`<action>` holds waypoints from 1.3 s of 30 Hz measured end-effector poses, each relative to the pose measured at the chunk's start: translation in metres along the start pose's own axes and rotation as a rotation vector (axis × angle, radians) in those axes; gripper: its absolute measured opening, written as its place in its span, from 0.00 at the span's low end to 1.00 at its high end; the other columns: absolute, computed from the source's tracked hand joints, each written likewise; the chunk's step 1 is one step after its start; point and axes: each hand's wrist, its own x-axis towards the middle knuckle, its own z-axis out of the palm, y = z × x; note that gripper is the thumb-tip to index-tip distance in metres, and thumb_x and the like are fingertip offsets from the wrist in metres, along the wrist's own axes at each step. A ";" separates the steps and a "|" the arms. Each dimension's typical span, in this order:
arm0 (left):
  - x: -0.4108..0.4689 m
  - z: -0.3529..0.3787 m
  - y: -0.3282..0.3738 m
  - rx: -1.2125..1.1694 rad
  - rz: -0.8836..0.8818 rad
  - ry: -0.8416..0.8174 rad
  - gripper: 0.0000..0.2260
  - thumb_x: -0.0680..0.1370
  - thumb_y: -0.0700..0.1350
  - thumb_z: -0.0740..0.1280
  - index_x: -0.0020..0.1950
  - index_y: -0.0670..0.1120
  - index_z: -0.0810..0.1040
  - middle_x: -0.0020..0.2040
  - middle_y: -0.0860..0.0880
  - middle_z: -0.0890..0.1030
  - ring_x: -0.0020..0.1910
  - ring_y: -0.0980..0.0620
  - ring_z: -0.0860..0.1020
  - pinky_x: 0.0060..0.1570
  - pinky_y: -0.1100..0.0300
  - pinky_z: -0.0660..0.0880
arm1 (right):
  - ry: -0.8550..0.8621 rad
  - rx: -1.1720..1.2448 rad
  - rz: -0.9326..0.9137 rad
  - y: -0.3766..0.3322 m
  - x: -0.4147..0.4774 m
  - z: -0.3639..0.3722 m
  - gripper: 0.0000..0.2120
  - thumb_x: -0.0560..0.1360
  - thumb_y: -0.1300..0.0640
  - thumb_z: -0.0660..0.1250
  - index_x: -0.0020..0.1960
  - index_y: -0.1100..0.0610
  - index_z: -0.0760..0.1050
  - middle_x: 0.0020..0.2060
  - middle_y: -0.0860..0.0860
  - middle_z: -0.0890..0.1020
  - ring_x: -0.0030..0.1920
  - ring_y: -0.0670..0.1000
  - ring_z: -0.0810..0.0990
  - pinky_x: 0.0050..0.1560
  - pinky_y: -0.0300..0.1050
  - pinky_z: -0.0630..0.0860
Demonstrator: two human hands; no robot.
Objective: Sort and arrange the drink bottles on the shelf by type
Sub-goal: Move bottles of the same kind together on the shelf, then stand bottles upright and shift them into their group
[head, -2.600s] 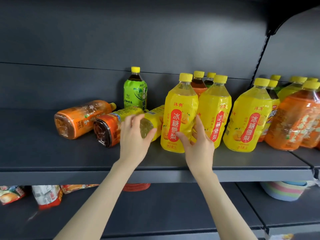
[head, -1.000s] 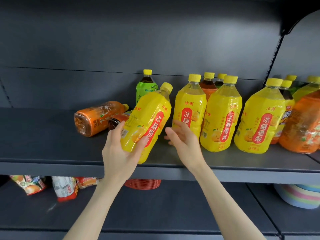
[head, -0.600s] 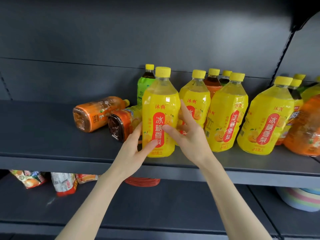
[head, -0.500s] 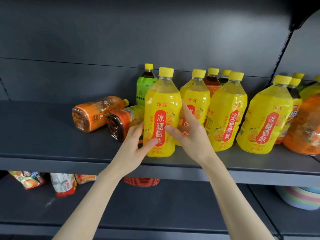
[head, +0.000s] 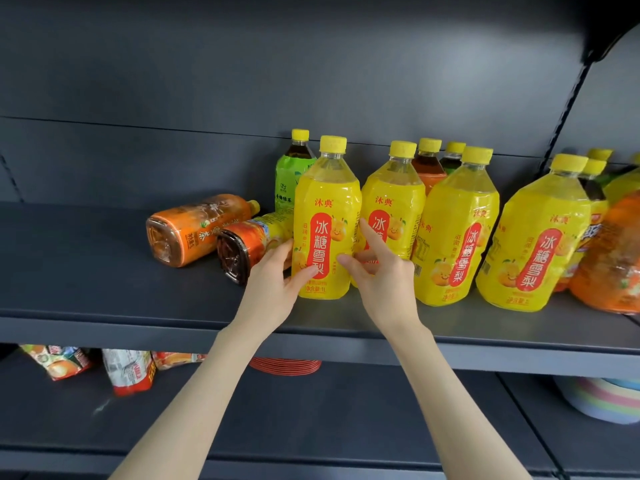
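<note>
Yellow bottle (head: 325,202), tilted earlier, now upright; left hand (head: 273,289) fingers grip it, right hand (head: 384,282) fingers spread.

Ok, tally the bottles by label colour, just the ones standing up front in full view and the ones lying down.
yellow-label bottles, standing: 4
orange-label bottle, lying on its side: 1
orange-and-yellow-label bottle, lying on its side: 1
Total: 6
</note>
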 end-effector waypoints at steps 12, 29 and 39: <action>-0.001 -0.010 0.011 0.275 0.027 0.020 0.25 0.74 0.56 0.68 0.68 0.47 0.73 0.58 0.49 0.81 0.48 0.52 0.82 0.51 0.51 0.79 | 0.000 -0.115 -0.026 -0.002 -0.005 -0.003 0.26 0.78 0.52 0.67 0.73 0.55 0.67 0.55 0.54 0.83 0.52 0.54 0.82 0.55 0.51 0.80; -0.018 -0.078 0.023 0.177 0.119 0.246 0.05 0.77 0.44 0.68 0.50 0.47 0.82 0.45 0.57 0.81 0.43 0.68 0.78 0.43 0.79 0.70 | 0.044 0.004 -0.158 -0.049 -0.004 0.010 0.09 0.79 0.54 0.66 0.53 0.57 0.82 0.49 0.51 0.84 0.44 0.46 0.81 0.40 0.45 0.81; 0.005 -0.154 -0.039 0.135 0.069 0.271 0.05 0.76 0.43 0.69 0.50 0.47 0.83 0.45 0.56 0.81 0.44 0.62 0.79 0.42 0.79 0.69 | 0.091 0.066 -0.153 -0.098 0.008 0.099 0.07 0.79 0.57 0.66 0.50 0.58 0.82 0.46 0.52 0.84 0.45 0.49 0.81 0.46 0.45 0.78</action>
